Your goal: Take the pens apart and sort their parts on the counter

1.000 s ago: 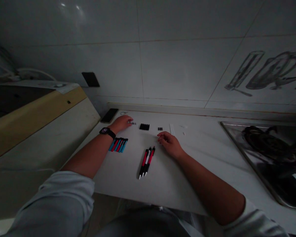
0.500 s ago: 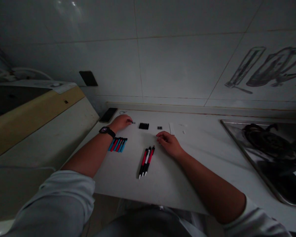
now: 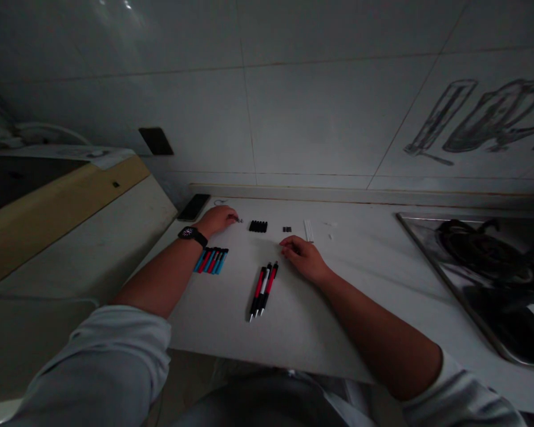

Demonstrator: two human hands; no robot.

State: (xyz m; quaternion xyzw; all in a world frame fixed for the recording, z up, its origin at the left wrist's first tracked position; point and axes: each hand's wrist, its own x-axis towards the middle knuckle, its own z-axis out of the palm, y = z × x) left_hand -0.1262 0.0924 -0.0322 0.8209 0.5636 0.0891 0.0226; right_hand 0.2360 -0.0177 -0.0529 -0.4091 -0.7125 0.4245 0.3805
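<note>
My left hand (image 3: 219,220), with a dark watch (image 3: 189,233) on its wrist, reaches to the back left of the counter. Its fingertips are closed together at a small cluster of tiny metallic parts (image 3: 239,220); what they pinch is too small to make out. My right hand (image 3: 305,256) rests on the counter, fingers loosely bent and a little apart, nothing visible in them. Left of it lie three pens (image 3: 263,290), red, white and red with black ends. Coloured pen barrels (image 3: 211,261), blue and red, lie in a row beneath my left wrist.
Between the hands sit a row of black tubes (image 3: 258,226) and some small dark pieces (image 3: 287,229). Thin white sticks (image 3: 308,230) lie behind my right hand, small white bits (image 3: 331,236) beside them. A phone (image 3: 194,207) lies back left; a gas stove (image 3: 485,267) stands right.
The view has shifted very slightly. My left fingertips still work at the tiny metallic parts, and my right hand and the pens stay in place.
</note>
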